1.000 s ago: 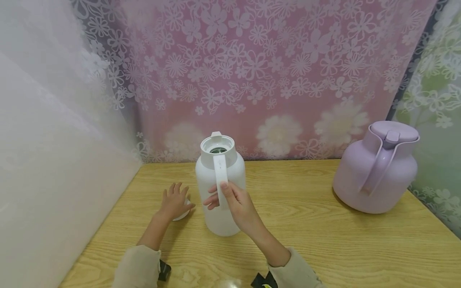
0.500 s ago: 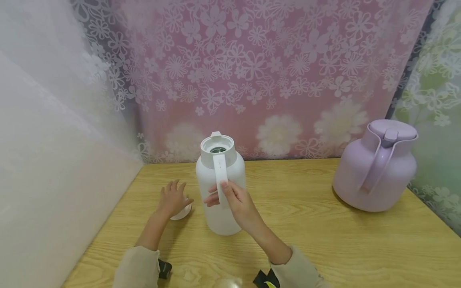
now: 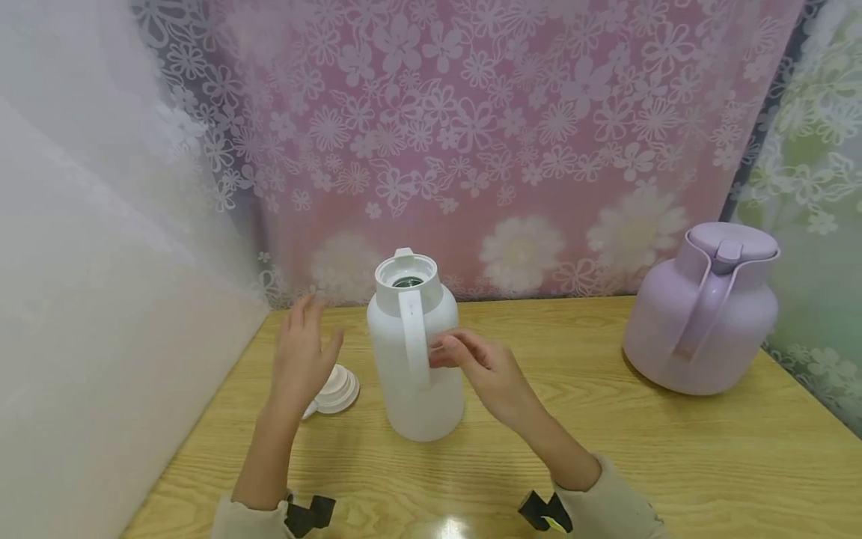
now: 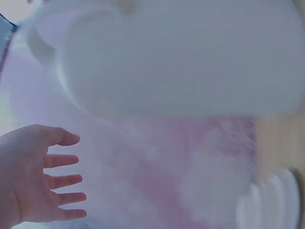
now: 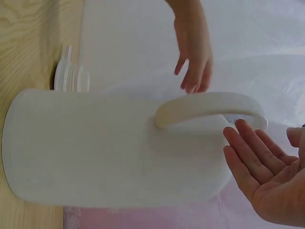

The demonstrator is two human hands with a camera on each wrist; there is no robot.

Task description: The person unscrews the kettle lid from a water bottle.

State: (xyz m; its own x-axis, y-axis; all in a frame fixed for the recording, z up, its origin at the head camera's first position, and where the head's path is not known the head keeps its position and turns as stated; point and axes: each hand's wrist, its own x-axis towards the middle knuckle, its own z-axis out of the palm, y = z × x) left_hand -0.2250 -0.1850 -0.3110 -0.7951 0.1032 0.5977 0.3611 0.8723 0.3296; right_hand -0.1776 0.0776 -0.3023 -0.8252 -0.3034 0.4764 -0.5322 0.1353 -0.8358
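from my head, one camera looks forward and down over the table [image 3: 572,442], taking in my left fingers [image 3: 312,313] and right fingers [image 3: 469,338]. the wrist cameras sit closer to the white jug [image 3: 397,352] and see it turned sideways, table at right in my left wrist's view, at left in my right's. all three share jug and lid [image 3: 338,391].

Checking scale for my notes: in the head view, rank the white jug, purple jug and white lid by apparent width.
1. Purple jug
2. White jug
3. White lid, partly hidden by the left hand
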